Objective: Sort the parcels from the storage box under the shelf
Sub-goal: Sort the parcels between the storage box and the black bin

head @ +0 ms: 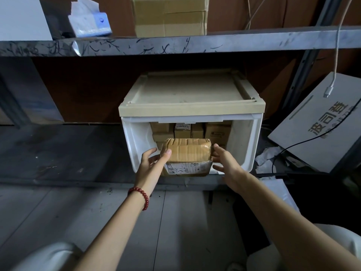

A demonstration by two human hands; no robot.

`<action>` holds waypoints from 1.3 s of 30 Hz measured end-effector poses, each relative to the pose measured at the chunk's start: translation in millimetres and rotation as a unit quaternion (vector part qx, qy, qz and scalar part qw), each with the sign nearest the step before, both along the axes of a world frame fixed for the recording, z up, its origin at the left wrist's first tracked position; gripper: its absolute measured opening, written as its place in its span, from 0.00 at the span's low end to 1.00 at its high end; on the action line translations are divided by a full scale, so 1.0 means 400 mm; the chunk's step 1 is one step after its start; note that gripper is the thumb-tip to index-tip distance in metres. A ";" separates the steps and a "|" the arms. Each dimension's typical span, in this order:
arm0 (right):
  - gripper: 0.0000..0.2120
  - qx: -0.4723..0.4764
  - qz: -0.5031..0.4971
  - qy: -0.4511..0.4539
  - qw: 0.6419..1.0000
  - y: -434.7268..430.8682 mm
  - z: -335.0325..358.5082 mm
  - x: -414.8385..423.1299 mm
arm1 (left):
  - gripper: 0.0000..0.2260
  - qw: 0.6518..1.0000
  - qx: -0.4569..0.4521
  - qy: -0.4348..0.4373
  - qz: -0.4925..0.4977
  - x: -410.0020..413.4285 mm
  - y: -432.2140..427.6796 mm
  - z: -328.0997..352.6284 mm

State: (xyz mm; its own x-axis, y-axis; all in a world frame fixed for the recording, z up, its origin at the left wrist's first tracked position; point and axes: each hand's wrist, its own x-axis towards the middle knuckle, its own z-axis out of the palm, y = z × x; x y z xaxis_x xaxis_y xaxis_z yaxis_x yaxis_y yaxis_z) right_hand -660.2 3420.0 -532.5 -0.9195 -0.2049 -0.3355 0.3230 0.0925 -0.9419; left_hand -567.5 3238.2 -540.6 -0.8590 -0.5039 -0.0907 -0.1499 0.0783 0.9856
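Note:
A white storage box (pixel 246 145) with a beige lid sits under the metal shelf (pixel 175 45), its front open. A brown taped parcel (pixel 188 153) with a white label on its near face is at the box's mouth. My left hand (pixel 151 163) grips the parcel's left end, thumb on top. My right hand (pixel 224 162) is at the parcel's right end, fingertips touching its side and fingers spread. Several small cardboard parcels (pixel 216 132) are stacked at the back of the box.
A grey board with printed characters (pixel 320 132) leans at the right, with a black cable and crumpled paper beside it. A white charging cable (pixel 330 90) hangs from above. A cardboard box (pixel 170 15) and a tissue pack (pixel 88 20) stand on the shelf.

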 end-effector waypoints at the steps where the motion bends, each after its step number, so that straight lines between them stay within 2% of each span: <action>1: 0.22 0.001 0.002 0.012 1.000 -0.002 -0.002 0.000 | 0.26 1.000 -0.002 0.008 0.004 -0.002 -0.003 -0.001; 3: 0.22 0.004 0.011 0.017 1.000 -0.006 -0.006 0.004 | 0.22 1.000 -0.003 0.012 0.009 -0.006 -0.010 -0.003; 8: 0.18 -0.020 0.007 0.021 1.000 0.001 0.005 0.000 | 0.24 0.999 -0.010 -0.014 0.039 -0.013 -0.016 -0.007; 15: 0.17 -0.047 0.013 -0.051 0.998 0.010 0.014 -0.002 | 0.15 0.998 -0.040 -0.043 0.011 -0.005 0.001 -0.011; 19: 0.18 -0.064 0.017 -0.084 0.994 0.008 0.016 -0.001 | 0.23 0.999 -0.031 -0.036 0.010 -0.002 -0.001 -0.017; 23: 0.13 -0.063 0.019 -0.090 0.994 0.006 0.010 0.003 | 0.28 0.999 -0.029 -0.035 -0.013 -0.005 -0.001 -0.013; 28: 0.17 0.047 0.013 -0.007 0.999 0.023 -0.019 0.000 | 0.21 0.995 -0.086 -0.026 -0.035 -0.001 -0.011 -0.033; 31: 0.19 0.107 0.011 0.048 0.993 0.043 -0.001 0.003 | 0.21 0.994 -0.103 -0.015 -0.026 -0.003 -0.006 -0.022; 36: 0.21 0.068 0.048 0.014 0.996 0.124 0.110 0.010 | 0.16 0.994 -0.075 0.009 -0.084 -0.011 0.053 0.035; 39: 0.25 0.036 0.025 -0.012 0.999 0.227 0.154 0.021 | 0.19 0.989 -0.057 0.016 -0.135 -0.027 0.137 0.067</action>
